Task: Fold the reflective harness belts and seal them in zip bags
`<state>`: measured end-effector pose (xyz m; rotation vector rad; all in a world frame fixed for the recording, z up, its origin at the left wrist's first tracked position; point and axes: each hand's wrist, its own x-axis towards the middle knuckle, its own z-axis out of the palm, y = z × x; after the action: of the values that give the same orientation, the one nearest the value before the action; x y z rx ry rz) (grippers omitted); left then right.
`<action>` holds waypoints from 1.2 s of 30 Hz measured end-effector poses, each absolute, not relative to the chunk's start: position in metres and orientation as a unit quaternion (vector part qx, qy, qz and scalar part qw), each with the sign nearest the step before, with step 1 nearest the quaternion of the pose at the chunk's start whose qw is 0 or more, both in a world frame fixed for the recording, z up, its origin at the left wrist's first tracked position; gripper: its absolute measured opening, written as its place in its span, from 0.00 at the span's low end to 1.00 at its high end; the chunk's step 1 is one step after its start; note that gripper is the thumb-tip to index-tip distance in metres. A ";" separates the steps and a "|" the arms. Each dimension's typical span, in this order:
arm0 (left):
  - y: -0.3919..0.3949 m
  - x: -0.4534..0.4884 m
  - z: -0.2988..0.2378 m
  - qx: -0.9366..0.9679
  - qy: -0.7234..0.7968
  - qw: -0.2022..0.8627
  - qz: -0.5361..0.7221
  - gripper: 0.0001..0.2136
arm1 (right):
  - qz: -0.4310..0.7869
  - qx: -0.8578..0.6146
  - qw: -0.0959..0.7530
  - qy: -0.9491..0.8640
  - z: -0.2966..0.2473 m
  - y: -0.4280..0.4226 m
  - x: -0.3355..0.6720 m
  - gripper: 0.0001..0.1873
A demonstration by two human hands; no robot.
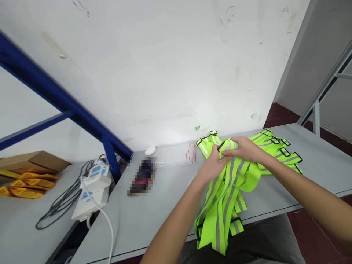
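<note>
Both hands grip a bundle of neon yellow-green reflective straps (220,209) with grey stripes and black buckles. My left hand (216,165) is closed on the near left side of the bundle's top. Beside it, my right hand (243,148) has its fingers wrapped round the folded upper end, close against the left one. The loose lengths hang down over the table's front edge, above the lap. More reflective straps (275,146) lie on the table behind and to the right. A few buckled ends (209,141) show just beyond my hands.
The grey table (167,205) stands against a white wall. On its left are a pixelated dark item (143,176), a white oval object (150,150) and a white cable (106,216). Farther left are power strips (93,192), yellow packets (30,185), a cardboard box (38,160) and a blue frame (66,106).
</note>
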<state>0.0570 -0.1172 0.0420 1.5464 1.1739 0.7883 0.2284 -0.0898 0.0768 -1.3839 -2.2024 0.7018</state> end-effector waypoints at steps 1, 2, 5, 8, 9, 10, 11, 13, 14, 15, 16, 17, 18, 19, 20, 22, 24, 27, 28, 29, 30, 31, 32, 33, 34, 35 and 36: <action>-0.119 0.059 0.043 0.648 0.513 0.464 0.318 0.32 | 0.255 -0.508 0.221 -0.793 0.075 -0.087 0.229 0.22; -0.124 0.061 0.044 0.665 0.535 0.412 0.318 0.33 | 0.253 -0.514 0.222 -0.789 0.073 -0.085 0.229 0.22; -0.152 0.075 0.047 0.737 0.548 0.172 0.356 0.29 | 0.254 -0.518 0.239 -0.781 0.069 -0.078 0.232 0.20; -0.187 0.091 0.042 0.846 0.420 0.068 0.320 0.26 | 0.270 -0.517 0.250 -0.773 0.069 -0.072 0.235 0.21; -0.195 0.096 0.037 0.879 0.384 0.073 0.274 0.28 | 0.272 -0.518 0.250 -0.771 0.070 -0.069 0.236 0.22; -0.199 0.098 0.032 0.891 0.383 0.068 0.234 0.30 | 0.270 -0.521 0.250 -0.770 0.071 -0.067 0.238 0.24; -0.200 0.100 0.025 0.893 0.399 0.050 0.200 0.32 | 0.268 -0.521 0.253 -0.770 0.073 -0.065 0.239 0.25; -0.193 0.097 0.014 0.882 0.451 -0.005 0.137 0.29 | 0.280 -0.514 0.260 -0.768 0.077 -0.063 0.240 0.24; -0.187 0.093 0.010 0.874 0.470 -0.036 0.118 0.27 | 0.295 -0.508 0.265 -0.765 0.079 -0.063 0.241 0.23; -0.181 0.087 0.008 0.871 0.475 -0.059 0.108 0.24 | 0.317 -0.502 0.270 -0.758 0.081 -0.063 0.242 0.23; -0.175 0.081 0.008 0.870 0.473 -0.078 0.111 0.21 | 0.343 -0.495 0.277 -0.749 0.083 -0.064 0.242 0.22; -0.169 0.073 0.009 0.871 0.465 -0.091 0.128 0.19 | 0.374 -0.485 0.284 -0.738 0.084 -0.065 0.243 0.22; -0.165 0.066 0.010 0.873 0.451 -0.100 0.155 0.16 | 0.405 -0.474 0.292 -0.725 0.085 -0.066 0.243 0.21; -0.161 0.059 0.012 0.874 0.434 -0.108 0.191 0.15 | 0.432 -0.464 0.303 -0.711 0.085 -0.067 0.243 0.20; -0.158 0.053 0.014 0.871 0.417 -0.117 0.234 0.15 | 0.455 -0.456 0.315 -0.697 0.085 -0.068 0.242 0.20; -0.154 0.044 0.012 0.849 0.390 -0.132 0.332 0.17 | 0.484 -0.452 0.335 -0.670 0.085 -0.070 0.241 0.18; -0.153 0.041 0.006 0.798 0.401 -0.136 0.428 0.20 | 0.500 -0.454 0.348 -0.651 0.087 -0.071 0.239 0.17; -0.155 0.042 -0.005 0.715 0.501 -0.048 0.486 0.31 | 0.508 -0.453 0.360 -0.638 0.095 -0.071 0.236 0.19; -0.156 0.042 -0.008 0.702 0.532 0.018 0.473 0.36 | 0.501 -0.458 0.366 -0.636 0.098 -0.070 0.237 0.20; -0.156 0.041 -0.010 0.697 0.552 0.097 0.447 0.40 | 0.489 -0.469 0.372 -0.634 0.103 -0.069 0.237 0.20; -0.156 0.040 -0.011 0.694 0.562 0.179 0.412 0.40 | 0.476 -0.482 0.379 -0.631 0.107 -0.068 0.238 0.21; -0.156 0.037 -0.011 0.692 0.563 0.250 0.377 0.38 | 0.463 -0.495 0.384 -0.627 0.112 -0.067 0.239 0.21; -0.155 0.034 -0.010 0.690 0.560 0.299 0.347 0.34 | 0.451 -0.508 0.390 -0.622 0.116 -0.065 0.241 0.21; -0.153 0.029 -0.008 0.689 0.559 0.321 0.331 0.30 | 0.439 -0.521 0.398 -0.615 0.120 -0.064 0.243 0.21; -0.152 0.023 -0.004 0.689 0.563 0.317 0.329 0.27 | 0.431 -0.532 0.405 -0.606 0.123 -0.063 0.245 0.21; -0.150 0.017 0.001 0.690 0.569 0.295 0.337 0.25 | 0.428 -0.541 0.410 -0.596 0.125 -0.063 0.247 0.21; -0.147 0.009 0.007 0.694 0.572 0.264 0.349 0.24 | 0.429 -0.547 0.415 -0.586 0.126 -0.062 0.249 0.21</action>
<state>0.0093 -0.1473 0.0066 1.8756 1.5465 0.9423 0.2487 -0.0622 0.1260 -1.3744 -1.4723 1.0783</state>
